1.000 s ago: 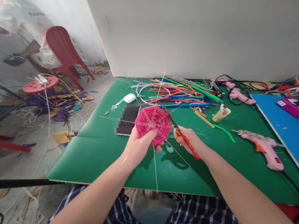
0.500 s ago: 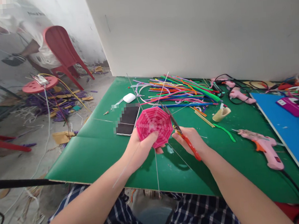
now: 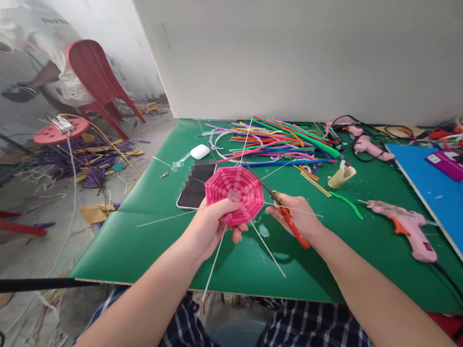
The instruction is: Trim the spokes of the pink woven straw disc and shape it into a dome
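My left hand [image 3: 209, 226] grips a pink woven octagonal disc [image 3: 240, 186] by its near left edge, thumb on top and fingers beneath. Thin pale wire spokes [image 3: 268, 248] stick out from the disc on all sides. In my right hand [image 3: 301, 213] is a pair of scissors with red handles [image 3: 294, 227]. The dark blades point up and left, their tips close to the disc's upper right edge. Whether the blades touch the disc I cannot tell. Behind the disc lies a phone [image 3: 194, 184] on the green table [image 3: 152, 244].
Colourful pipe cleaners [image 3: 281, 140] lie heaped at the back. A pink glue gun [image 3: 412, 223], a bamboo cup [image 3: 342, 177] and a blue board [image 3: 442, 205] are on the right. A white earbud case [image 3: 200, 152] sits at the back left. A person sits on a red chair [image 3: 95, 72] beyond.
My left hand has turned the pink disc and shifted it slightly left, so the spokes point in different directions. The scissors stay in my right hand, nearly in the same place.
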{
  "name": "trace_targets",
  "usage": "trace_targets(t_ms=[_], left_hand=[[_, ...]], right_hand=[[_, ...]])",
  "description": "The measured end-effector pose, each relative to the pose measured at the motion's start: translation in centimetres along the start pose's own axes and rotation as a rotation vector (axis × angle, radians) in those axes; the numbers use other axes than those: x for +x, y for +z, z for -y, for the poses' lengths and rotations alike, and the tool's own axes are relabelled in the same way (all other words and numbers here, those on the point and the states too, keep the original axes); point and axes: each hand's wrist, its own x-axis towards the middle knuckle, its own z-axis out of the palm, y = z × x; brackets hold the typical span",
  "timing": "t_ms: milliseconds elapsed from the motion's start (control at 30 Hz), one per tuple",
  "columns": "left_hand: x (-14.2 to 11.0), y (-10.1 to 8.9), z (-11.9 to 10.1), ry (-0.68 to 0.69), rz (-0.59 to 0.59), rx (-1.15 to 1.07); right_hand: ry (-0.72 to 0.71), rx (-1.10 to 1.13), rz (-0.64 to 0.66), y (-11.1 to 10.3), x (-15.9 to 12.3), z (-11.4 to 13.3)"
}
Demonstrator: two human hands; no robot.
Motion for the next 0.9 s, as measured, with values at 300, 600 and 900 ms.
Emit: trace_targets(t_ms=[300,600,900], left_hand=[[0.7,-1.7,-1.0,-0.246,0.110,-0.074],[1.4,-2.7,-0.8,-0.294,0.220,-0.143],[0.8,-1.4,-0.1,-0.140,0.145,-0.065]], right_hand=[[-0.018,-0.060,-0.014,-0.8,0.0,0.3],[-0.021,-0.035,-0.025,-1.0,-0.1,0.5],[0.046,0.069,-0.143,-0.7,0.0,0.9]])
